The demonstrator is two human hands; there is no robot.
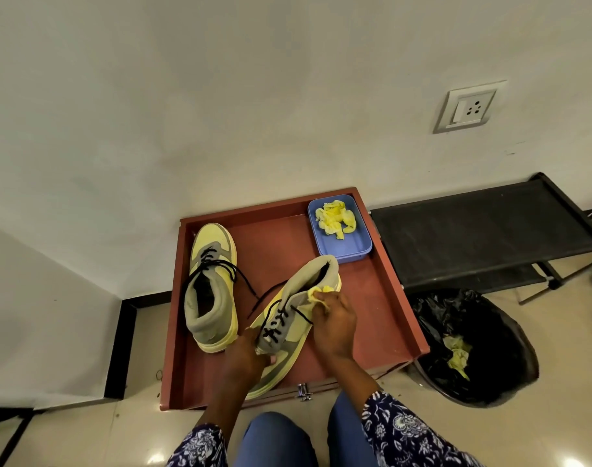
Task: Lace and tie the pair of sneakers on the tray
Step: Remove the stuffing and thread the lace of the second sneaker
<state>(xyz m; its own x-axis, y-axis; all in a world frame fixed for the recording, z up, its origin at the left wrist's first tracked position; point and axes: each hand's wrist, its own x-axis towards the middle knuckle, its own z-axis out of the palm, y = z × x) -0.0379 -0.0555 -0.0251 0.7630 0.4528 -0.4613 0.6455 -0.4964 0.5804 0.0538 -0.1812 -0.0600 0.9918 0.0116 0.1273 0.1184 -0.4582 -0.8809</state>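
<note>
Red wooden tray [382, 281] on the floor — left hand [244, 358] grips the yellow-grey sneaker's [288, 318] toe, heel pointing away; right hand [335, 318] pinches crumpled yellow paper [316, 293] at its collar.

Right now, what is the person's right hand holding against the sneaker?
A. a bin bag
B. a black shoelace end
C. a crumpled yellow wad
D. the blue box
C: the right hand pinches a crumpled yellow wad against the side of the sneaker, while the blue box sits apart at the tray's far corner.
</note>
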